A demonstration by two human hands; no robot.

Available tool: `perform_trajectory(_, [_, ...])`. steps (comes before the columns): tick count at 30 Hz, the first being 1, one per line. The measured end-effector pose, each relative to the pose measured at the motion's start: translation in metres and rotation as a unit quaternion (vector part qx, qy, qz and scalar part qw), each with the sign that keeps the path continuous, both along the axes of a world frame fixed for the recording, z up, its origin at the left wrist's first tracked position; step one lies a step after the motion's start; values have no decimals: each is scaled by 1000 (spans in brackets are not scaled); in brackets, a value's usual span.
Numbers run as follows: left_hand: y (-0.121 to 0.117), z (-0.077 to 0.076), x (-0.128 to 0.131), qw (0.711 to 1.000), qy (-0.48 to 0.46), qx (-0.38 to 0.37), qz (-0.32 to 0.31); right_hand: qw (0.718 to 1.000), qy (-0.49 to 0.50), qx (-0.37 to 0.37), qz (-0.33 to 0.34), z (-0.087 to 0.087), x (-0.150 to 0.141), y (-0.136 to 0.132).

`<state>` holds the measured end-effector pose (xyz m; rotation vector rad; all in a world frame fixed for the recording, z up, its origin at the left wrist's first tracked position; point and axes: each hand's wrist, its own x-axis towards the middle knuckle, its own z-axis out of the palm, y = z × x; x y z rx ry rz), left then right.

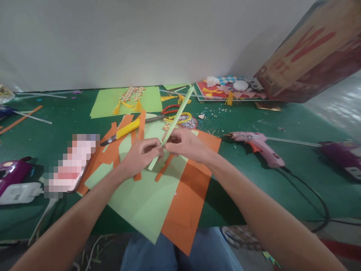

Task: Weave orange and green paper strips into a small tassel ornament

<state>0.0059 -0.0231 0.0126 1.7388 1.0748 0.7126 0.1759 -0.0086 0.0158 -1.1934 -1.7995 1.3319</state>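
Between the fingertips of both hands a long pale green paper strip (pixel 180 112) stands at a slant, its top leaning to the right. My left hand (pixel 143 155) pinches it from the left, low on its length. Just across from it, my right hand (pixel 184 145) has its fingers curled against the same strip. Under the hands lie a light green paper sheet (pixel 149 205) and an orange paper sheet (pixel 191 195), with several cut orange strips (pixel 141 126) on top. Behind the left hand rests a yellow utility knife (pixel 128 129). The tips of some fingers are hidden.
Red-handled scissors (pixel 170 110) lie beyond the hands. At right is a pink glue gun (pixel 259 145) with its cord trailing forward. A blurred phone (pixel 73 163) sits at left. Woven tasselled pieces (pixel 132 96) lie at the back, and a paper bag (pixel 307 52) stands back right.
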Motion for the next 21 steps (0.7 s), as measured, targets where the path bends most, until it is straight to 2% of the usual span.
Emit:
perform_trajectory(8, [-1, 1, 0, 1000, -13, 0, -13, 999, 22, 23, -32, 9, 9, 3])
perform_trajectory(16, [0, 1, 0, 999, 18, 38, -5, 998, 42, 10, 39, 0, 4, 0])
perform_trajectory(21, [-1, 1, -1, 999, 1, 39, -14, 999, 30, 25, -22, 5, 8, 3])
